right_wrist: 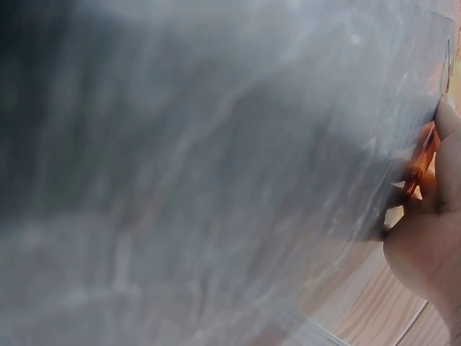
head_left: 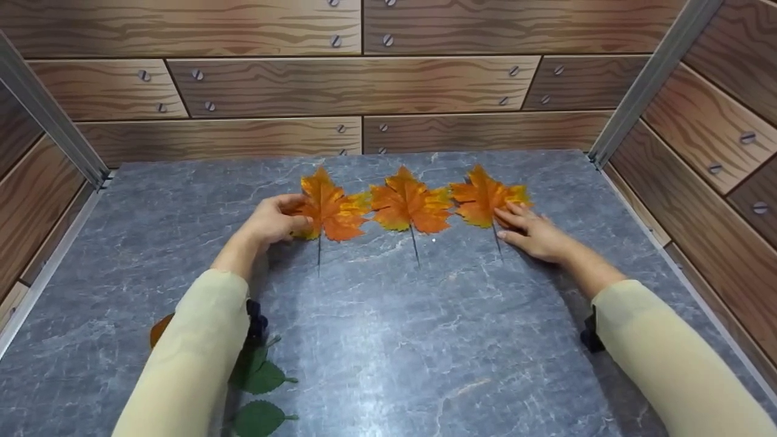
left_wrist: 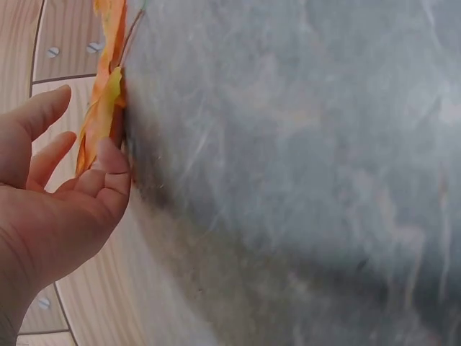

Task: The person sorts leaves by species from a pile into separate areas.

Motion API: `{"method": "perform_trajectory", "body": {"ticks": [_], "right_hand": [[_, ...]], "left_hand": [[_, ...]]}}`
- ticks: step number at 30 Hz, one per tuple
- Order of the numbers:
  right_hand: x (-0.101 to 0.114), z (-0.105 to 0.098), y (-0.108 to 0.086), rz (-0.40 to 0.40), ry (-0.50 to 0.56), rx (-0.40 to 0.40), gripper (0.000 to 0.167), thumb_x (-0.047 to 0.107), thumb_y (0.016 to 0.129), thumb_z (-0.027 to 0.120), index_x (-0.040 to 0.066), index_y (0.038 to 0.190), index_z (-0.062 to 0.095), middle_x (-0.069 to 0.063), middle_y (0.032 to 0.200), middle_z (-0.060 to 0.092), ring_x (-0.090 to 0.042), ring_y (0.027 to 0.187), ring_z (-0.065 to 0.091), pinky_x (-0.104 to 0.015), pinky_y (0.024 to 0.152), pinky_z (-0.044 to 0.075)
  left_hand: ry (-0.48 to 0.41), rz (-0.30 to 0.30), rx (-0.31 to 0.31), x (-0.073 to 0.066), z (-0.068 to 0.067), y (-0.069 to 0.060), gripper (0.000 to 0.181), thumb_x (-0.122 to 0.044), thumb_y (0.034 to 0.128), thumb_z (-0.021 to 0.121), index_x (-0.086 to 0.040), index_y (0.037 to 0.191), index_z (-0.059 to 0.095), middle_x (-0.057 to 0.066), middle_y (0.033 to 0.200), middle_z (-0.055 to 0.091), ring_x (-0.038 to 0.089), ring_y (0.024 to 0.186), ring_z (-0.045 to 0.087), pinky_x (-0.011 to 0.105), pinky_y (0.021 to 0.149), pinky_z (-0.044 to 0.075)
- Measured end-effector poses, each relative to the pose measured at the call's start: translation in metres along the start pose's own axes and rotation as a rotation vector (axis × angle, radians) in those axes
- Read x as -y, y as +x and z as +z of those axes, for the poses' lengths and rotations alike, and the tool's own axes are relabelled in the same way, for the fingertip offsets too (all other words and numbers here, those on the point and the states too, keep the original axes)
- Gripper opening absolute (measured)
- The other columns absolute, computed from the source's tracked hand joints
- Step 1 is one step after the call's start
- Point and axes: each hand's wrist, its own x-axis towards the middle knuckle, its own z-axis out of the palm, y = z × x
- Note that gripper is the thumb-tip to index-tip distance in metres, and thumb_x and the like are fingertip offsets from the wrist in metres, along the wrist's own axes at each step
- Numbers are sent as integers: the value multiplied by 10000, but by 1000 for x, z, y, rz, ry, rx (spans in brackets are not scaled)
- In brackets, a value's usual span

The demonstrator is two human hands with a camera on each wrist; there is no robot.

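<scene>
Three orange-yellow maple leaves with thin dark stems lie in a row in the head view: the left maple leaf (head_left: pixel 331 209), the middle maple leaf (head_left: pixel 410 203) and the right maple leaf (head_left: pixel 479 200). My left hand (head_left: pixel 273 220) touches the left edge of the left leaf, thumb and fingers apart. In the left wrist view, that leaf's edge (left_wrist: pixel 108 108) shows beside the loosely bent fingers. With extended fingers, my right hand (head_left: pixel 534 233) rests on the right leaf's lower right part. The right wrist view shows the right hand (right_wrist: pixel 439 194) only partly, at its edge.
Green leaves (head_left: pixel 261 419) lie on the grey marbled table (head_left: pixel 461 340) near the left forearm, partly hidden by it. A brown-orange piece (head_left: pixel 159 329) peeks out behind the left sleeve. Wood-patterned walls (head_left: pixel 352 88) with metal corner posts (head_left: pixel 655 82) border the table.
</scene>
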Motion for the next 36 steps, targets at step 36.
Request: {"method": "perform_trajectory", "body": {"ticks": [36], "right_hand": [[-1, -1, 2, 25, -1, 32, 685, 461, 1124, 504, 90, 1671, 325, -264, 1739, 103, -494, 1596, 16, -740, 1216, -16]], "left_hand": [[161, 79, 133, -30, -53, -86, 517, -239, 1050, 697, -122, 1538, 575, 153, 1386, 689, 303, 1176, 707, 321, 838, 567]]}}
